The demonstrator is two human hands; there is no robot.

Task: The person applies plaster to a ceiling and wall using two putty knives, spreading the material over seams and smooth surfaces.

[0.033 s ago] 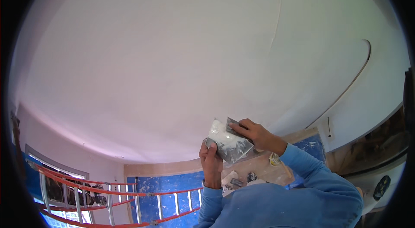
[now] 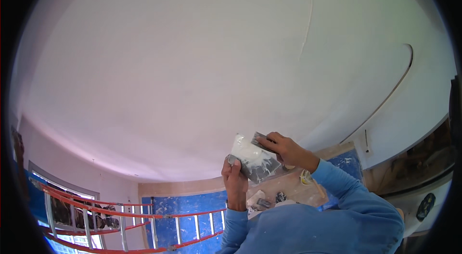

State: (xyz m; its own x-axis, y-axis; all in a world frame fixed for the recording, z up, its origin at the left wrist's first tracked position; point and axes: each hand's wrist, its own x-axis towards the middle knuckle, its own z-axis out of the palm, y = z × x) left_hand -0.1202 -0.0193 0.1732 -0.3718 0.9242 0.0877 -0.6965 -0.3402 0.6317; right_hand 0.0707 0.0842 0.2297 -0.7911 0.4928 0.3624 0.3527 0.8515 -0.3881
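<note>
Left hand: closed on the near left corner of a flat grey plate (image 2: 262, 172), thumb on top; this hand (image 2: 235, 182) is at the lower middle of the view.
Right hand: fingers (image 2: 276, 137) wrapped around a dark scraper (image 2: 263, 142), its end over the plate's upper side; whether it touches the paste is hard to tell at this size.
Paste: white (image 2: 246, 147), thick on the plate's far part, thinly streaked over the grey nearer the right hand.
Pale surface: broad, mostly smooth (image 2: 168, 71), filling most of the view beyond the plate; a thin raised line (image 2: 311, 4) runs down its upper right.
Dark strip: narrow and bent (image 2: 385, 101), slanting along the right side.
Lower edge: brown band (image 2: 180, 187) bordering a blue sheet (image 2: 187, 203) flecked with white.
Ladder: orange-red rails, pale rungs (image 2: 177, 231), stretching across the lower left.
Window: bright (image 2: 86, 241), behind the ladder.
</note>
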